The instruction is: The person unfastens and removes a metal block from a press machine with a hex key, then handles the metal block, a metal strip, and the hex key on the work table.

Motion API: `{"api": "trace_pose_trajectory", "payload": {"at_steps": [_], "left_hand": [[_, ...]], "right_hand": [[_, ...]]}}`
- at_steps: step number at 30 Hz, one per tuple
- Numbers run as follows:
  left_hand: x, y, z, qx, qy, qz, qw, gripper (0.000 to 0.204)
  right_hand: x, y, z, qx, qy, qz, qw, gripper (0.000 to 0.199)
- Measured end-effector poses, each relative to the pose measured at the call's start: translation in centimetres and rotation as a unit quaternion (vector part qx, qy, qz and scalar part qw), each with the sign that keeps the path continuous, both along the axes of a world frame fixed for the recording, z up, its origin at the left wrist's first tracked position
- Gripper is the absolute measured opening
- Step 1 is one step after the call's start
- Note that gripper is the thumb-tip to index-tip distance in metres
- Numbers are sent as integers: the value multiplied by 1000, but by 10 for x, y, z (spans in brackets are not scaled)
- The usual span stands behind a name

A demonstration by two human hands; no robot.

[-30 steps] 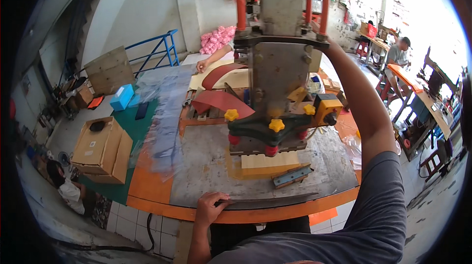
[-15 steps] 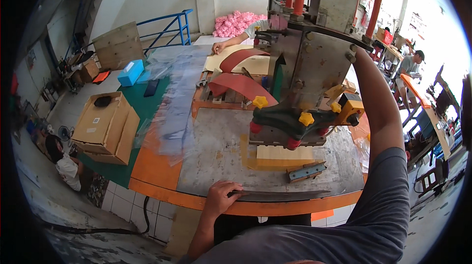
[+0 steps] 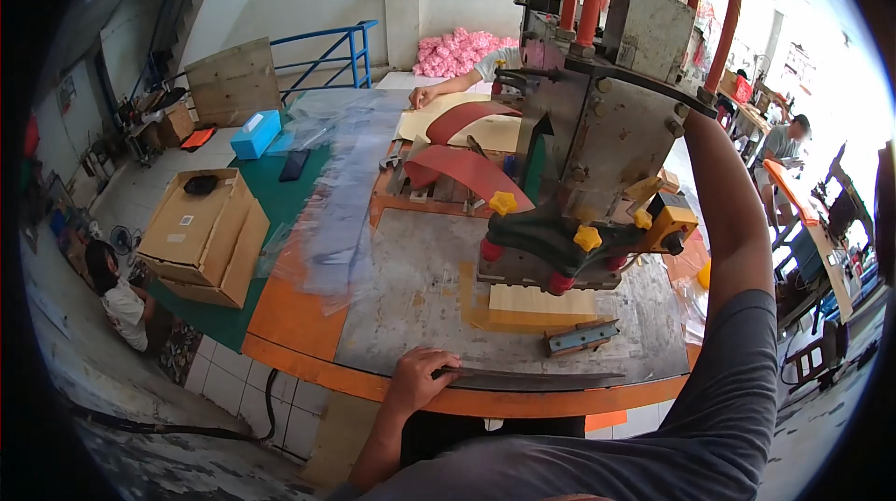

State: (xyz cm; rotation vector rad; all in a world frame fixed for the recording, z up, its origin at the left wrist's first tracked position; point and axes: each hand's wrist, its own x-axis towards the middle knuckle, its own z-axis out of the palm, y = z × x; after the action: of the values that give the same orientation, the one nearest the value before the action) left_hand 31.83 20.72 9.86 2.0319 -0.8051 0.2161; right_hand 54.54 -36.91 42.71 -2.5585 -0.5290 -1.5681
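Observation:
My left hand is closed at the front edge of the grey metal worktop. Pinched between its thumb and fingers is one end of a long thin dark strip, which lies along that edge. My right arm reaches up on the right of a heavy press machine, and the hand itself is hidden behind the machine's upper part. Under the press head, which carries yellow star knobs, lies a pale board with tape around it. Nearer to me rests a small blue-grey metal block.
Red curved bands run from the press's left side. Clear plastic sheets cover the table's left part, beside cardboard boxes and a blue box. A co-worker's arm reaches in at the far side. Another person sits lower left.
The whole view has shifted slightly, with the far scene sitting a little lower and to the right. My left hand stays on the strip, and my right arm remains raised beside the press.

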Motion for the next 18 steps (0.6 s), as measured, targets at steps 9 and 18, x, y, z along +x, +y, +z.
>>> {"api": "trace_pose_trajectory", "payload": {"at_steps": [9, 18], "left_hand": [[0, 2, -3, 11, -8, 2, 1000, 19], [2, 1, -2, -3, 5, -6, 1000, 20]], "right_hand": [[5, -9, 2, 12, -8, 5, 1000, 48], [8, -20, 1, 24, -12, 5, 1000, 49]]}}
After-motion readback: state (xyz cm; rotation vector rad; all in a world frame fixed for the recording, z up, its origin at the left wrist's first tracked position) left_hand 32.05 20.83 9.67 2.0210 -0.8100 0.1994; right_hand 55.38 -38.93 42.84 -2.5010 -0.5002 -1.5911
